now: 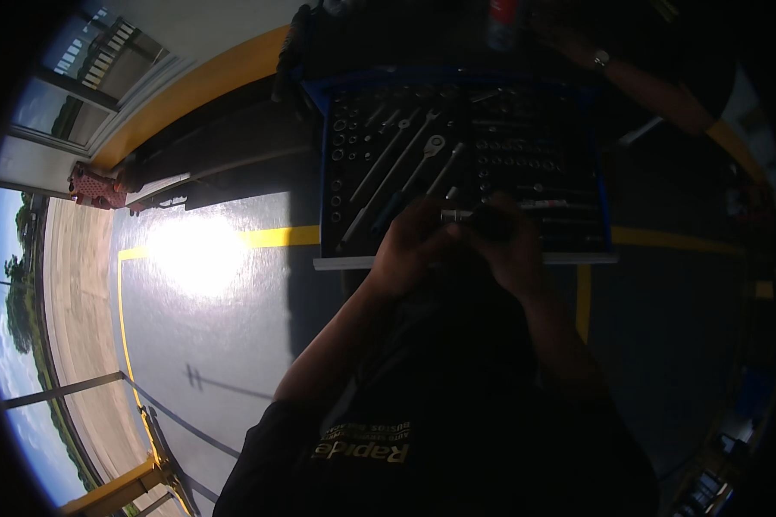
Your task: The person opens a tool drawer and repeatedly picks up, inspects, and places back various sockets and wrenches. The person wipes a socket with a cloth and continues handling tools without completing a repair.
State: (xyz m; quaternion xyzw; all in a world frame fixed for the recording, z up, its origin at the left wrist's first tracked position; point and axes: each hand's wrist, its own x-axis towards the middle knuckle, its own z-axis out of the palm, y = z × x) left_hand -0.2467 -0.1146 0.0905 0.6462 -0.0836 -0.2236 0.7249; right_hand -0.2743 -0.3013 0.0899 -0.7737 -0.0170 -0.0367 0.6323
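My left hand [407,248] and my right hand [514,258] meet over the near part of an open tool drawer [569,258]. Between them is a small shiny metal cylinder that looks like a socket [454,215], with the closed fingers of my left hand on it. My right hand is closed around something dark beside the socket; shadow hides its shape. Beyond my hands, a ratchet [435,146] and several long-handled tools lie slanted in the dark tray. Rows of loose sockets [338,140] sit along the drawer's left side, with more on the right.
At the far right, another person's forearm [651,90] with a wristwatch reaches over the cabinet top. Near it stands a can with a red top [503,17]. Left of the drawer, sun glares on a grey floor [233,323] with yellow lines. A yellow metal frame [125,484] stands at lower left.
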